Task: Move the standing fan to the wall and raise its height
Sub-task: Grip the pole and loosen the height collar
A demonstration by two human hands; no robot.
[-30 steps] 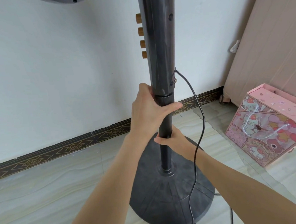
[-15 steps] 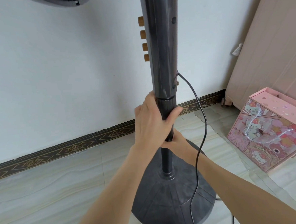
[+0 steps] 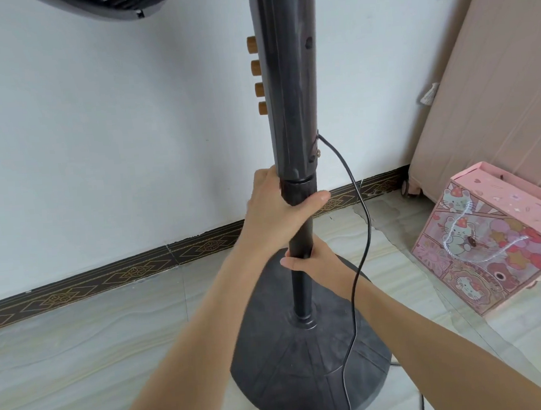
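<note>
- The tall black plastic standing fan stands close to the white wall.
- The left hand grips its pole joint; the right hand grips the thin pole just below.
- Its round base looks heavy and the pole stiff and smooth, so hold tight.

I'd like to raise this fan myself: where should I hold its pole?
Take the thin lower pole from either side, as the right hand does, and the collar under the thick column with the left hand: both are round and upright.
</note>
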